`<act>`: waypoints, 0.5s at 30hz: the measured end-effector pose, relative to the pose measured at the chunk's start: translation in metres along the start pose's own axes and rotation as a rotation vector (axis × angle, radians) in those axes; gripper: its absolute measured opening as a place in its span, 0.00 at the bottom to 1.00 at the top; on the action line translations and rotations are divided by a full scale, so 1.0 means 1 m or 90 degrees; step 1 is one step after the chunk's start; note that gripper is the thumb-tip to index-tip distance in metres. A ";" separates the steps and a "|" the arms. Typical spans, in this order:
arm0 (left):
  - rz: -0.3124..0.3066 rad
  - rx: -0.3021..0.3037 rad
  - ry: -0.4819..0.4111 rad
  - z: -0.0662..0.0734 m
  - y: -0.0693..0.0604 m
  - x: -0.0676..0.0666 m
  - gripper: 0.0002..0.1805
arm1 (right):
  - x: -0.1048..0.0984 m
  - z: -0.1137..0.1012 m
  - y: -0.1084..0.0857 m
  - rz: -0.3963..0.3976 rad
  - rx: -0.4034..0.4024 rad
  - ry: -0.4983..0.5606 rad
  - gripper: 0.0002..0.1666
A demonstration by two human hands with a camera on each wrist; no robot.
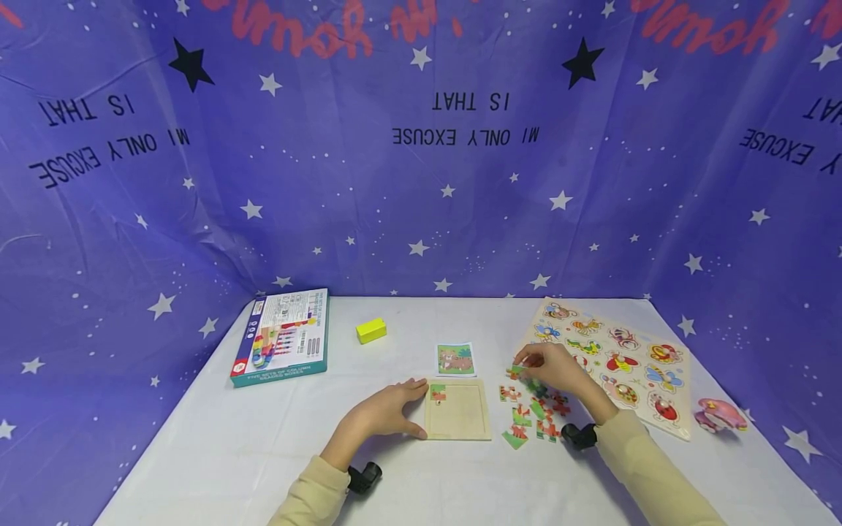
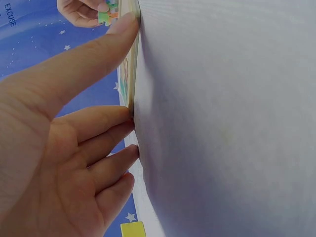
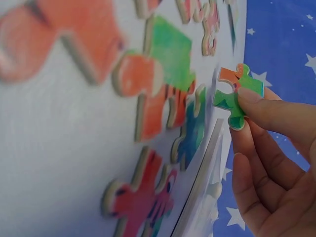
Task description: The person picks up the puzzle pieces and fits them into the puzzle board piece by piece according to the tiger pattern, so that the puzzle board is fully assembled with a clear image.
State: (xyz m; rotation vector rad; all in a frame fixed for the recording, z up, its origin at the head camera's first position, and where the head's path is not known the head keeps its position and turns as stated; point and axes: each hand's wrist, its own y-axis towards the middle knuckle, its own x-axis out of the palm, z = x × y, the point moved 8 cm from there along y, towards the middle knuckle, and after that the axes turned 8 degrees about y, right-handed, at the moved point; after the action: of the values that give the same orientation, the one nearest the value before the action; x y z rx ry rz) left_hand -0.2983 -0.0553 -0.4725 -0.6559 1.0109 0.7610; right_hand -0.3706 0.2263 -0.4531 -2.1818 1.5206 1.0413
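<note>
My left hand (image 1: 388, 410) rests at the left side of a square wooden puzzle tray (image 1: 463, 416), thumb near its lower corner and fingertips at the upper one. The left wrist view shows those fingers mostly straight against the tray's edge. A tiger-patterned piece (image 1: 438, 393) lies in the tray's upper left corner. Thumb and fingers of my right hand (image 1: 555, 369) pinch a green and orange jigsaw piece (image 3: 253, 85), held up off the table in the right wrist view. Below it, loose jigsaw pieces (image 1: 509, 394) are scattered, some overlapping.
A picture card (image 1: 455, 359) lies just beyond the tray. Past the loose pieces is an insect knob-puzzle board (image 1: 634, 358), with a pink toy (image 1: 720, 414) to its right. A yellow block (image 1: 371, 331) and a flat box (image 1: 289, 332) are at the back left.
</note>
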 end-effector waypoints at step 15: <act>0.006 0.003 0.003 -0.001 0.000 0.000 0.49 | 0.016 -0.032 0.000 0.002 -0.080 0.033 0.10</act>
State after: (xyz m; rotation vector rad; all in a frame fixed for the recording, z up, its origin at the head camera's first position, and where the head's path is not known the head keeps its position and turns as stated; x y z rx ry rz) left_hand -0.2990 -0.0557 -0.4727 -0.6492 1.0204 0.7646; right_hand -0.3554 0.1966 -0.4416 -2.3088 1.5186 1.1176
